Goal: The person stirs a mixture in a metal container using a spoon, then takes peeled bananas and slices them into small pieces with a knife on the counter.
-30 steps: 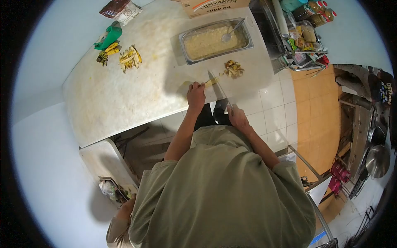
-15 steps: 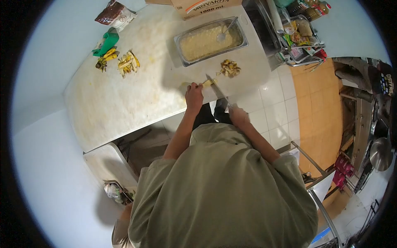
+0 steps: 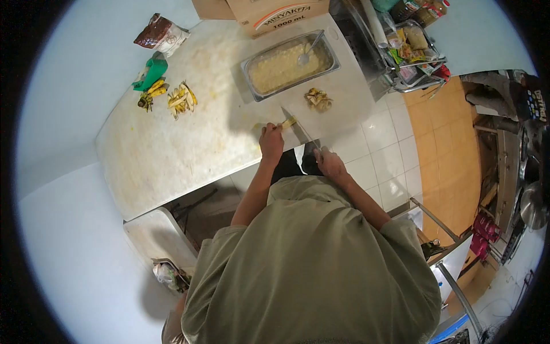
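Note:
My left hand, its fingers closed, holds a peeled banana against the white table near its front edge. In my right hand is the handle of a long knife. The blade points up and left, with its front part at the banana. A pile of dark and pale banana pieces lies to the right of the blade. Above it stands a metal tray of pale, lumpy batter with a ladle in it.
Banana peels, whole bananas, a green bag and a brown-white packet are at the table's left. A cardboard box stands behind the tray. A wire basket holds packets. Another person's sleeve shows lower left.
The view has shifted, so the tray and box sit lower in it. My hands keep hold of the banana and knife; small pieces that lay beside the blade are no longer apart from the pile.

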`<state>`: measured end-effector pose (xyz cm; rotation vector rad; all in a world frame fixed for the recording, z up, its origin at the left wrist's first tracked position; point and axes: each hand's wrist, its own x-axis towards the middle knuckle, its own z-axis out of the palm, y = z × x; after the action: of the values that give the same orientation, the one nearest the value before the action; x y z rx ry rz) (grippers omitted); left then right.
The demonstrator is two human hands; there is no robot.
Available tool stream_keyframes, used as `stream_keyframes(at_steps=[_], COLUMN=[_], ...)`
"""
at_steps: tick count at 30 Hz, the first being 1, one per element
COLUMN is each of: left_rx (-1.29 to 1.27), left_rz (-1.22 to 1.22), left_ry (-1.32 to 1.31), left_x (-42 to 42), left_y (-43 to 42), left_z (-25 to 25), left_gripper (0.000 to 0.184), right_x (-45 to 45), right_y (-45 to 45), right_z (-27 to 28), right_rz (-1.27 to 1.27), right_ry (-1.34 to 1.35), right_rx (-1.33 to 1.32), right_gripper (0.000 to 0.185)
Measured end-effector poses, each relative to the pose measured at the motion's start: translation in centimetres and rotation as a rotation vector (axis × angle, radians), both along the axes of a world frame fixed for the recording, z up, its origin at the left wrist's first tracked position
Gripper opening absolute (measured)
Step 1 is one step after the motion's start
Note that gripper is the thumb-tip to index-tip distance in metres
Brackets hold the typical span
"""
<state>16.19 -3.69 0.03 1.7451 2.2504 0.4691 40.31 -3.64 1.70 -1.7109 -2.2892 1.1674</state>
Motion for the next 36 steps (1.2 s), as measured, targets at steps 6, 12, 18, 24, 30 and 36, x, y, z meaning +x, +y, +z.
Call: stream_keyframes(at_steps=[6,12,18,24,30,36], left_rx=[-0.007,-0.063,-0.07,-0.022,0.043,0.088], left_rz=[0.014,0.034,0.023,0.02,0.055,0.034], left_ry=[-0.026,-0.036,-0.019,0.016,-0.033,0.014], left_x=[0.0,0.1,0.2,0.4,0.3,0.2], left_y=[0.0,0.2,0.1,0.0,-0.1,-0.1], left_z=[-0.1,0.1,0.3,0.5,-0.4,-0.4], left_gripper=[0.029,0.028,0.028,0.029,0.028,0.028], right_x=[-0.1,-0.8,-2.2,-1.2,0.8,-0.9], right_y=[-0.6,-1.2,-2.5,-1.0,0.6,-0.9], right_z=[0.1,-1.3,-3.1,-2.2,-2.3,-0.1], right_rz=[0.036,-0.003,-0.048,-0.045,-0.218,-0.022], right_ry=[0.031,0.007,0.031,-0.048,0.044,0.031], right_rx=[0.044,0.064,-0.008,0.067,0.021,-0.036], right_gripper=[0.042,0.039,0.04,0.038,0.041,0.04])
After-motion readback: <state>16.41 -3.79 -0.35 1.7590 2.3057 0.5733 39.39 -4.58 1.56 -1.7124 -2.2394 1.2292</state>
